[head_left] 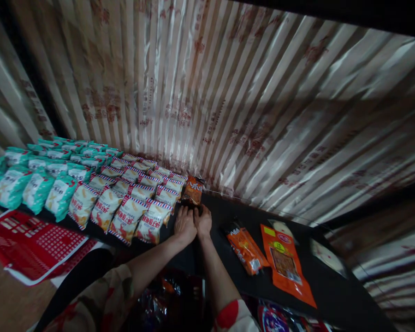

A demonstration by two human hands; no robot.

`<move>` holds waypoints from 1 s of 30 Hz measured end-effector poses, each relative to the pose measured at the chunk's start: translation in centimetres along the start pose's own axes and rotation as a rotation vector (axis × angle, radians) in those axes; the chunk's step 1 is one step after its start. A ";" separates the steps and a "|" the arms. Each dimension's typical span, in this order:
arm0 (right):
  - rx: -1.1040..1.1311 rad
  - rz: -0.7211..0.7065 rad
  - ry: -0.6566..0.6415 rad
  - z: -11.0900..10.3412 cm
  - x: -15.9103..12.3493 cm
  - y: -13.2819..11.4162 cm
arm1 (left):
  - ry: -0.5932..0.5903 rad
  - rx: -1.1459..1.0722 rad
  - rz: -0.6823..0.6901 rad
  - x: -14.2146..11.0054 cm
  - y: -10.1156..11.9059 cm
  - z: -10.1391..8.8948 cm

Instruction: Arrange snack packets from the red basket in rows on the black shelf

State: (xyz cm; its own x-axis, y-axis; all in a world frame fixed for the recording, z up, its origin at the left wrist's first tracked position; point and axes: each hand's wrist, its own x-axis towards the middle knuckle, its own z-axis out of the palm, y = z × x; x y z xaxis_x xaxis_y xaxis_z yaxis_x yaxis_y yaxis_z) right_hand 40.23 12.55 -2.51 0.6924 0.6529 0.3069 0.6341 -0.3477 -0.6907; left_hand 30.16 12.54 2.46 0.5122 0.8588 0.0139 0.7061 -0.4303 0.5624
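At the middle of the dark shelf, an orange-and-black snack bag [193, 190] stands upright beside the rows of white bags. My left hand [186, 225] and my right hand [203, 220] are side by side, nearly touching, at the lower front of this bag. The fingers of both hands curl in on its dark bottom edge, and the fingertips are partly hidden. To the left of my hands are rows of white snack bags with striped red-and-blue edges [151, 221]. Beyond them stand rows of turquoise snack bags [58, 196].
On the black shelf [224, 207] to the right lie another orange-and-black bag [247, 246], a larger orange packet [285, 263] and a pale flat packet [327, 256]. A red basket [34, 244] is at lower left. Dark shiny packages [159, 299] sit below. Wrinkled printed sheeting [193, 92] hangs behind.
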 end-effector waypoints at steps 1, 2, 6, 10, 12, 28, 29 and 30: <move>0.002 0.002 -0.007 -0.2 -0.5 -0.1 | -0.007 -0.006 0.009 -0.4 0.0 0.0; 0.002 0.009 -0.012 -0.4 -1.0 -0.2 | -0.013 -0.011 0.020 -0.9 -0.1 -0.1; 0.013 0.040 -0.020 -1.3 -3.3 -0.6 | -0.027 -0.031 0.066 -3.0 -0.5 -0.2; 0.036 0.067 -0.012 -2.0 -5.8 -0.8 | -0.041 -0.047 0.097 -5.1 -1.2 0.1; 0.050 0.077 -0.007 -2.2 -7.1 -0.9 | -0.038 -0.044 0.108 -6.2 -1.6 0.4; 0.301 0.066 0.000 -3.5 -15.8 -2.4 | -0.013 -0.088 0.222 -13.7 -5.1 1.3; 0.305 0.049 0.007 -3.5 -16.3 -2.4 | -0.026 -0.094 0.228 -14.0 -5.4 1.5; 0.307 0.029 0.011 -3.5 -17.0 -2.4 | -0.041 -0.099 0.231 -14.4 -5.8 1.7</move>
State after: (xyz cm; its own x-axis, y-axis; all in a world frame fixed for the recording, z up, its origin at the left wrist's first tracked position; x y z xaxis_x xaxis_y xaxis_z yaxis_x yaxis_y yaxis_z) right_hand 28.18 -0.05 -3.75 0.7136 0.6379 0.2896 0.4810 -0.1456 -0.8645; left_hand 19.55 2.21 -2.40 0.6752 0.7279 0.1196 0.5176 -0.5830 0.6263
